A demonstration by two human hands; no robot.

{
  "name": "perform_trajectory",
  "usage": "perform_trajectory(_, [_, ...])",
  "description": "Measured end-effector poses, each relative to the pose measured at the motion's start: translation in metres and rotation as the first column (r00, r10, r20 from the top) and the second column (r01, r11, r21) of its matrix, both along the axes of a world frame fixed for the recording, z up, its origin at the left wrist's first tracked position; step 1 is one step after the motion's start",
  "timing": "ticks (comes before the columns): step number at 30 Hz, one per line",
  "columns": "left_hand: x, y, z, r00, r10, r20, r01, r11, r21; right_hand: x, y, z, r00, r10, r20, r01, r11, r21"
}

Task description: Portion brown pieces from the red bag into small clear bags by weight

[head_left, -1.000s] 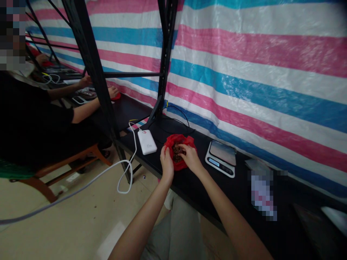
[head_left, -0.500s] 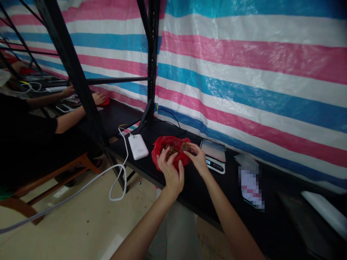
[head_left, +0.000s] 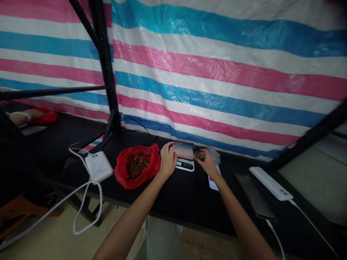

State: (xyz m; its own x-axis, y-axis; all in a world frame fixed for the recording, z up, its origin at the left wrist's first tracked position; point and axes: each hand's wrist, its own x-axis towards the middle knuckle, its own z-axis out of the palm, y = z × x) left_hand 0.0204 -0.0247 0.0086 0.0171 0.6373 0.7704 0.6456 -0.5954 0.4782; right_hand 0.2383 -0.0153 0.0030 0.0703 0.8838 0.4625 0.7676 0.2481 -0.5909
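Observation:
A small digital scale point(head_left: 184, 157) with a silver platform sits on the black table point(head_left: 179, 198). My left hand point(head_left: 167, 160) curls over the scale's left edge. My right hand point(head_left: 208, 164) is at the scale's right edge and pinches a clump of brown dried pieces point(head_left: 198, 155). To the left of the scale, an open red plastic bag point(head_left: 123, 177) holds more of the brown pieces point(head_left: 137, 165). A white paper slip point(head_left: 213, 181) lies under my right wrist.
A white power bank point(head_left: 99, 167) with a looping white cable lies left of the bag. Right of me lie a dark phone point(head_left: 255, 199) and a second white power bank point(head_left: 271, 183). A black rack post point(head_left: 106, 72) stands before the striped tarp. A co-worker's hand point(head_left: 23, 117) rests far left.
Both hands left the red bag and moved right to the scale, the right one carrying brown pieces. The view swung right, so the co-worker is mostly out of frame.

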Motion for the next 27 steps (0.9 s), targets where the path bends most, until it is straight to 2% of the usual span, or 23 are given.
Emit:
perform_trajectory(3, [-0.002, 0.010, -0.006, 0.997, 0.035, 0.067, -0.034, 0.999, -0.021, 0.011, 0.009, -0.009, 0.989, -0.031, 0.144, 0.035, 0.999, -0.023])
perform_trajectory(7, [-0.003, 0.010, -0.007, 0.990, 0.041, 0.133, -0.037, 0.999, -0.031, 0.006, 0.016, -0.012, 0.940, -0.085, 0.331, 0.130, 0.985, -0.115])
perform_trajectory(10, [-0.002, 0.009, -0.006, 0.993, 0.022, 0.117, -0.018, 0.999, -0.035, -0.001, 0.013, -0.006, 0.865, -0.149, 0.479, 0.242, 0.960, -0.139])
perform_trajectory(13, [-0.003, 0.010, -0.005, 0.994, 0.036, 0.106, -0.034, 0.999, -0.023, 0.002, 0.004, 0.010, 0.772, -0.190, 0.606, 0.292, 0.954, -0.074])
perform_trajectory(17, [-0.004, 0.012, -0.005, 0.990, 0.072, 0.119, -0.068, 0.997, -0.033, 0.020, -0.010, 0.038, 0.682, -0.309, 0.663, 0.327, 0.940, 0.102])
perform_trajectory(19, [-0.004, 0.012, -0.004, 0.988, 0.075, 0.133, -0.070, 0.997, -0.039, 0.029, -0.014, 0.045, 0.644, -0.352, 0.679, 0.336, 0.928, 0.162])
perform_trajectory(21, [-0.004, 0.012, -0.004, 0.988, 0.069, 0.140, -0.063, 0.997, -0.043, 0.036, -0.015, 0.044, 0.602, -0.350, 0.718, 0.362, 0.921, 0.145])
perform_trajectory(25, [-0.006, 0.012, -0.005, 0.989, 0.066, 0.132, -0.060, 0.997, -0.055, 0.044, -0.013, 0.032, 0.534, -0.277, 0.799, 0.441, 0.897, 0.016])
perform_trajectory(27, [-0.007, 0.012, -0.006, 0.989, 0.066, 0.129, -0.059, 0.997, -0.058, 0.047, -0.014, 0.033, 0.518, -0.302, 0.800, 0.436, 0.898, 0.057])
